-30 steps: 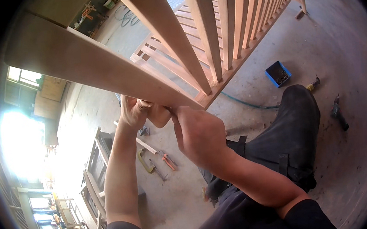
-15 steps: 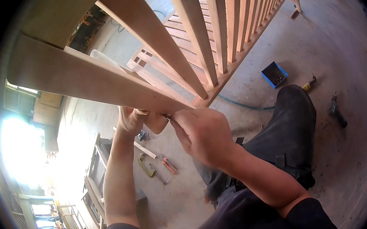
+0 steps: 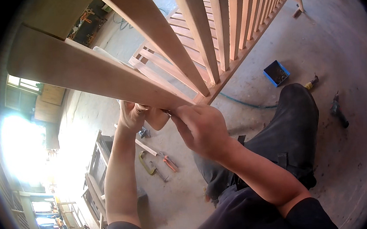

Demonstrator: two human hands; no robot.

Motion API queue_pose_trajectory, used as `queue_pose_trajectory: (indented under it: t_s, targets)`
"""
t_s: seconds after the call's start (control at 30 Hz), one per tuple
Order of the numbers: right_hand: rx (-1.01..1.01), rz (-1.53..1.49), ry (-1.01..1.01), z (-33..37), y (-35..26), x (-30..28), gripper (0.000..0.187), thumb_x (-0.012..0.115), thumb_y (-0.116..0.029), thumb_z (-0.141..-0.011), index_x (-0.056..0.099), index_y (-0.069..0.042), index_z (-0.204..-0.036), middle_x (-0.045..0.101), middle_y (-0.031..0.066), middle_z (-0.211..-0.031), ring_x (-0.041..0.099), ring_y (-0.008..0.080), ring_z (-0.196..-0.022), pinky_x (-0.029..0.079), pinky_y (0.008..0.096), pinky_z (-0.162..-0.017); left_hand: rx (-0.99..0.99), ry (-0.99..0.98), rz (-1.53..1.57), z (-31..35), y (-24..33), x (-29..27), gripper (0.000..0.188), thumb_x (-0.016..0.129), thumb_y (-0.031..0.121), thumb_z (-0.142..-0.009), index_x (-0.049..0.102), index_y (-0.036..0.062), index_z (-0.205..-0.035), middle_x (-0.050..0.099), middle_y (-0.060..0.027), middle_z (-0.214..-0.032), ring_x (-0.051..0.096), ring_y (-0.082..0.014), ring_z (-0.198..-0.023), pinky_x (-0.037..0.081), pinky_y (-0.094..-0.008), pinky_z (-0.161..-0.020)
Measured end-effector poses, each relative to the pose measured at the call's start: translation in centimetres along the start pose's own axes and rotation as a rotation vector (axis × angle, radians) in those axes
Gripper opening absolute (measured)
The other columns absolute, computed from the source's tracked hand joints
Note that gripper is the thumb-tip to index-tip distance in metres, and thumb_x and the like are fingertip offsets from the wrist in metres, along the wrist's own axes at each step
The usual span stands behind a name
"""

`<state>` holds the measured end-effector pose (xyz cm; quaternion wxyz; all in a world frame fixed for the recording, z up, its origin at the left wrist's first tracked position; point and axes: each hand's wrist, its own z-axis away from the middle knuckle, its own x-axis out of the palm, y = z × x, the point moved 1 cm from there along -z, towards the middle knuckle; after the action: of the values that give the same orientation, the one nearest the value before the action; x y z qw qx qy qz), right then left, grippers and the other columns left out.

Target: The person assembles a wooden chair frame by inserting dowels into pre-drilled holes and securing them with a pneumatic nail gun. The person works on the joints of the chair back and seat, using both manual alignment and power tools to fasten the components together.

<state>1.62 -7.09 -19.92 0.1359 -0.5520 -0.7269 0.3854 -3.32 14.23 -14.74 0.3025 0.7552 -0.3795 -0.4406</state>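
Note:
A wooden bench stands in front of me, its broad back post (image 3: 88,72) slanting across the upper left toward my hands. Under the post's lower edge, my left hand (image 3: 130,115) is closed against a rounded wooden piece (image 3: 158,119); most of its fingers are hidden behind the wood. My right hand (image 3: 202,128) is closed in a pinch against the same post, close to the left. A tiny dark thing shows at its fingertips, too small to name. Beyond the hands, upright slats (image 3: 193,30) run along the bench's lower rail (image 3: 240,59).
On the floor at right lie a blue box of small dark pieces (image 3: 277,73), a yellow-ended tool (image 3: 311,82) and a dark power tool (image 3: 337,110). A green clamp (image 3: 146,165) and orange-handled pliers (image 3: 169,163) lie at lower left. A hose (image 3: 248,104) passes beneath the bench.
The view has shifted slightly, so bench and floor things sit a little differently in the picture. Both hands keep their places at the post; the right hand has turned slightly.

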Motion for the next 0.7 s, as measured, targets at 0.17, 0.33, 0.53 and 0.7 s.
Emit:
queue_pose_trajectory:
  t_s: [0.17, 0.33, 0.53, 0.7]
  targets:
    - [0.068, -0.040, 0.107, 1.4, -0.1, 2.0, 0.010, 0.065, -0.004, -0.090, 0.066, -0.003, -0.100, 0.066, 0.0140, -0.079, 0.065, 0.0341, -0.070, 0.050, 0.0423, -0.062, 0.069, 0.051, 0.018, -0.5, 0.3, 0.7, 0.065, 0.076, 0.058, -0.083, 0.066, -0.0007, -0.108, 0.067, -0.0066, -0.104, 0.062, -0.0176, -0.100, 0.048, -0.0334, -0.089]
    - [0.125, -0.108, 0.265, 1.5, -1.1, 2.9, 0.008, 0.064, -0.007, -0.091, 0.058, -0.004, -0.094, 0.062, 0.0131, -0.073, 0.064, 0.0325, -0.068, 0.049, 0.0429, -0.060, 0.102, 0.016, 0.065, -1.1, 0.5, 1.1, 0.064, 0.075, 0.057, -0.083, 0.065, 0.0004, -0.110, 0.066, -0.0062, -0.106, 0.061, -0.0168, -0.101, 0.048, -0.0334, -0.088]
    - [0.037, -0.091, 0.079, 1.0, 0.2, 0.2, 0.008, 0.066, -0.007, -0.090, 0.061, -0.005, -0.096, 0.062, 0.0128, -0.070, 0.064, 0.0332, -0.067, 0.049, 0.0435, -0.061, 0.120, 0.044, 0.016, -0.9, 0.5, 0.9, 0.063, 0.073, 0.058, -0.084, 0.065, 0.0009, -0.108, 0.066, -0.0054, -0.104, 0.061, -0.0168, -0.099, 0.048, -0.0335, -0.087]
    - [0.053, -0.041, 0.047, 0.0, -0.8, -0.8, 0.008, 0.069, -0.003, -0.086, 0.066, -0.003, -0.094, 0.066, 0.0142, -0.077, 0.065, 0.0350, -0.071, 0.050, 0.0421, -0.062, 0.102, 0.031, 0.009, -0.9, 0.5, 1.0, 0.065, 0.073, 0.060, -0.084, 0.064, 0.0005, -0.110, 0.066, -0.0057, -0.105, 0.061, -0.0167, -0.100, 0.047, -0.0337, -0.088]
